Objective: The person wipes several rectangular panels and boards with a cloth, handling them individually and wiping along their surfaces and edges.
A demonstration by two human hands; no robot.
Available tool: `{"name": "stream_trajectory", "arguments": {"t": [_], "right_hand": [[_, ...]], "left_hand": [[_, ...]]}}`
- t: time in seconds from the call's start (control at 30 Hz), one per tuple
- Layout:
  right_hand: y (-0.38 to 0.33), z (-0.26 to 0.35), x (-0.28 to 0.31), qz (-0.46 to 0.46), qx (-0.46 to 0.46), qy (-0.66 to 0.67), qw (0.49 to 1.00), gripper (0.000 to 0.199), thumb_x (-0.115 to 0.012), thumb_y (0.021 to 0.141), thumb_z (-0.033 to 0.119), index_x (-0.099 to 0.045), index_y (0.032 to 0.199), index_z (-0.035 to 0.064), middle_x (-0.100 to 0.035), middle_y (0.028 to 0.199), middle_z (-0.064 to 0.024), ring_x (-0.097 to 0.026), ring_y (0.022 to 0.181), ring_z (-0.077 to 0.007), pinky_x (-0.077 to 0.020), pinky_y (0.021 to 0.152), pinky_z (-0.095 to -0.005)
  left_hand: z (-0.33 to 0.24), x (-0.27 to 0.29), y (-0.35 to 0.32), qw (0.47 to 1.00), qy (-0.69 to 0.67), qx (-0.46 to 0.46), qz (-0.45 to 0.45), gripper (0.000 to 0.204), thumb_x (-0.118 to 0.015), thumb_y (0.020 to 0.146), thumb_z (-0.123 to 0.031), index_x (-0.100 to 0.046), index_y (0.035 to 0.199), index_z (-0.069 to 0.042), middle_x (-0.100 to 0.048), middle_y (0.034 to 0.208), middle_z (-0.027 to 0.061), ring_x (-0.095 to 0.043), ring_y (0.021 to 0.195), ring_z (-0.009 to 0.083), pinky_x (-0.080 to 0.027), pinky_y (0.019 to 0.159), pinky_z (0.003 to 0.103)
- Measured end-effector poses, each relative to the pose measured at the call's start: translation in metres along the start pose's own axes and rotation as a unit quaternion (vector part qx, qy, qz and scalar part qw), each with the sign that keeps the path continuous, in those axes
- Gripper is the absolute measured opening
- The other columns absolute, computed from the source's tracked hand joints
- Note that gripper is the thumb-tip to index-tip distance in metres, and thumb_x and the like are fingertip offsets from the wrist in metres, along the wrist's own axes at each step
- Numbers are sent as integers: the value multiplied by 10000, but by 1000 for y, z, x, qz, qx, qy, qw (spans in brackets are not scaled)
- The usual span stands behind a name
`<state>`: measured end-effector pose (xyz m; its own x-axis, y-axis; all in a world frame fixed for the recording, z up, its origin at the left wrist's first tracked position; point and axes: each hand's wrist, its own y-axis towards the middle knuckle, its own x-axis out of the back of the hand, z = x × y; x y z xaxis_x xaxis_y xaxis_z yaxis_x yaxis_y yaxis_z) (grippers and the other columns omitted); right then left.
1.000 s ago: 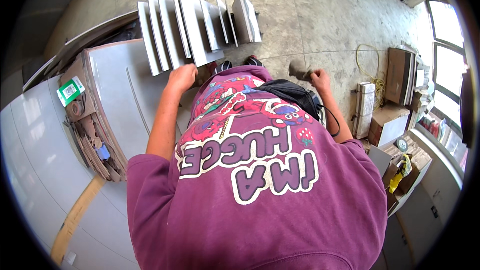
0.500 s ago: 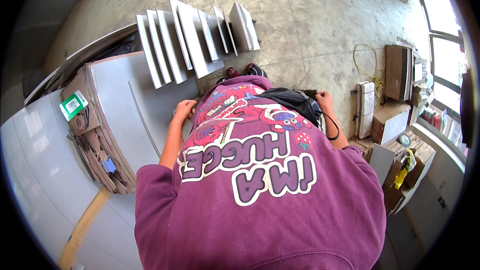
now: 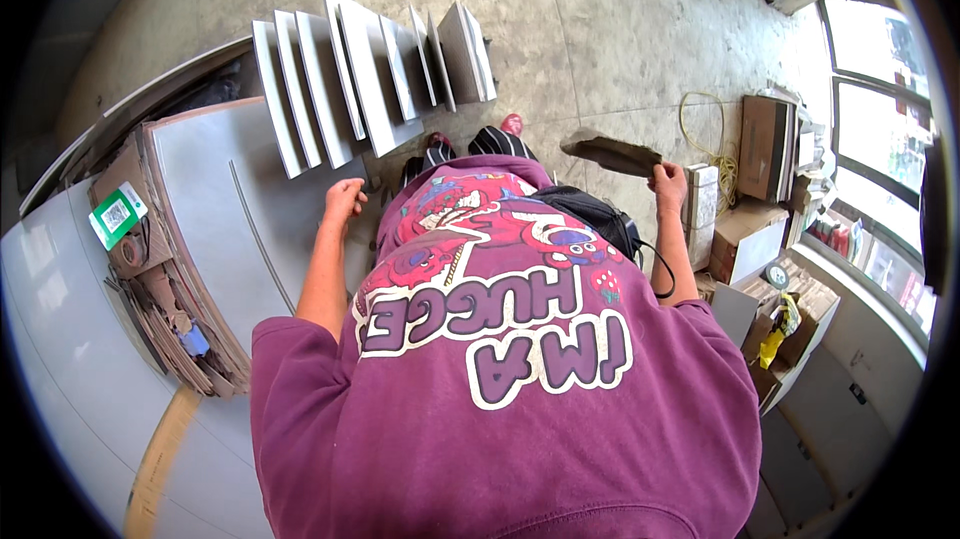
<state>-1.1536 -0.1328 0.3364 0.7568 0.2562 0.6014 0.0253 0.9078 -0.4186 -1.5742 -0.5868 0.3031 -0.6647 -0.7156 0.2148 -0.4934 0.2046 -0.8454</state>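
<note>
The right hand (image 3: 668, 179) pinches a brown cardboard scrap (image 3: 610, 152) clear of the upright grey panels (image 3: 360, 89), while the left hand (image 3: 343, 202) hangs loosely curled, holding nothing.

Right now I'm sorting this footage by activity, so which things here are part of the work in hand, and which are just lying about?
In hand:
right hand gripping a brown cardboard scrap
left hand beside the row of upright grey panels
large grey panel with torn cardboard wrapping

Lying about:
yellow cord
cardboard boxes
small clock
</note>
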Motion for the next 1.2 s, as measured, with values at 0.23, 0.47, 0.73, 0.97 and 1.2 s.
{"name": "stream_trajectory", "arguments": {"t": [0.23, 0.47, 0.73, 0.97, 1.2], "right_hand": [[50, 28, 17, -17, 46, -11, 999, 189, -607, 765, 134, -542, 887, 5, -576, 704, -56, -529, 511, -108, -458, 469, -237], [134, 0, 37, 43, -3, -44, 998, 212, -620, 746, 146, -548, 880, -1, -572, 669, -62, -548, 499, -124, -470, 449, -242], [213, -7, 83, 92, 15, -38, 995, 164, -600, 744, 123, -547, 836, -2, -571, 636, -69, -548, 473, -125, -444, 428, -245], [238, -9, 103, 109, 17, -53, 992, 148, -588, 741, 121, -547, 813, -2, -569, 615, -71, -551, 480, -128, -437, 428, -246], [258, -11, 103, 101, 25, -62, 993, 169, -600, 755, 137, -544, 832, -2, -552, 591, -59, -522, 449, -126, -433, 408, -244]], "left_hand": [[1, -42, -12, 999, -34, 23, -11, 259, -577, 804, -299, -591, 928, -72, -599, 680, 31, -497, 455, 81, -376, 396, 208], [-110, -176, -60, 986, -28, -35, 160, 394, -558, 815, -432, -584, 998, -84, -601, 870, 27, -560, 717, 102, -453, 657, 238], [-157, -290, -71, 972, -3, -97, 213, 287, -596, 827, -316, -613, 895, -37, -582, 796, -20, -511, 709, 48, -422, 637, 198], [-172, -336, -64, 981, 26, -88, 169, 301, -617, 803, -336, -653, 805, -37, -581, 701, -33, -500, 635, 39, -429, 584, 205], [-181, -344, -54, 983, -23, -57, 174, 272, -621, 798, -321, -638, 759, -53, -559, 668, -46, -473, 592, 34, -401, 537, 201]]}}
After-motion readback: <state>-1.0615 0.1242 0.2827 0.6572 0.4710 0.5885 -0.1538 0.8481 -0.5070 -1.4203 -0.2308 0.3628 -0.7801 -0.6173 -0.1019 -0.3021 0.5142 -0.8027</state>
